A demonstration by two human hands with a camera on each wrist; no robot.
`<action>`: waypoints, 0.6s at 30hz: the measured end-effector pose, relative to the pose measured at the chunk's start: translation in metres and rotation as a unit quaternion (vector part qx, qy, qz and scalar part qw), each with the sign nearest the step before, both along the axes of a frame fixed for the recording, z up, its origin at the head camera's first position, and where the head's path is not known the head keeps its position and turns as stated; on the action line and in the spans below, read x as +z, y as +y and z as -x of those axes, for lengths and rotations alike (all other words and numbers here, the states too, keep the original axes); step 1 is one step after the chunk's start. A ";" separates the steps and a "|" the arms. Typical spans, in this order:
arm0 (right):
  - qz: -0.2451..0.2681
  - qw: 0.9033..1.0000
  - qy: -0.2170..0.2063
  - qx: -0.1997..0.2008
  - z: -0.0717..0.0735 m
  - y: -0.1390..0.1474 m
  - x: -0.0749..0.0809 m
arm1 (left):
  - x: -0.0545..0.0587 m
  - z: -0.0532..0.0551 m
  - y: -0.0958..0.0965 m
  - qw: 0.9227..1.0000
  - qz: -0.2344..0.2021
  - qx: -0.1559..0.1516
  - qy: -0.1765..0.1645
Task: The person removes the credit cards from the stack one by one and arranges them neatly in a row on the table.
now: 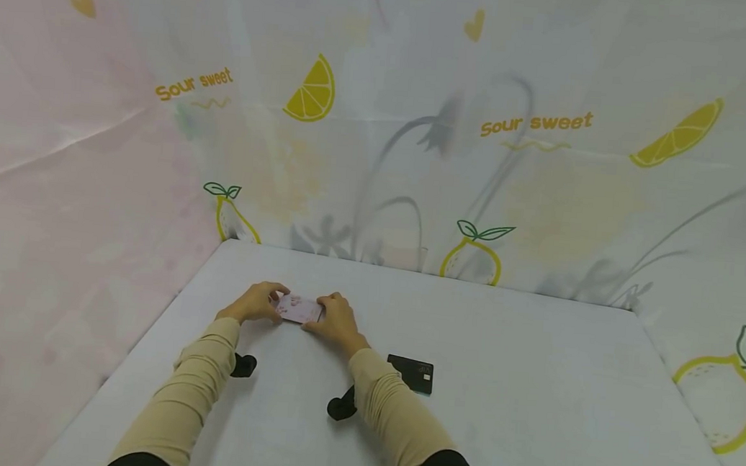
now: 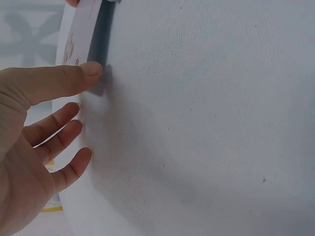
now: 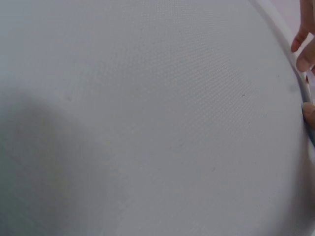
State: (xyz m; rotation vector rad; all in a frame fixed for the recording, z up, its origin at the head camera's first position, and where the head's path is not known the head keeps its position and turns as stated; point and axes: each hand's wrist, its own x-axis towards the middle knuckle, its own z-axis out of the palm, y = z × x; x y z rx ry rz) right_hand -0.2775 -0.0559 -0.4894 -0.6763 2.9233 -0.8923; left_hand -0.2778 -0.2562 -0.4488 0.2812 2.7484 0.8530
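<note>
The left hand (image 1: pixel 256 303) and right hand (image 1: pixel 338 322) pinch the pink card (image 1: pixel 298 309) by its ends, past the black card (image 1: pixel 414 373) and to its left. It's not let go yet; no hand holds the black card.

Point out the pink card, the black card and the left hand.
Pink card (image 1: pixel 299 309): head view, middle of its printed face.
Black card (image 1: pixel 414 372): head view, middle of its visible face.
Left hand (image 1: pixel 254 303): head view, back of the hand.
</note>
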 end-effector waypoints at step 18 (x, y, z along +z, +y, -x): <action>0.010 1.000 -0.009 -0.005 -0.003 0.000 -0.001 | -0.008 0.004 -0.001 0.999 0.018 -0.018 0.039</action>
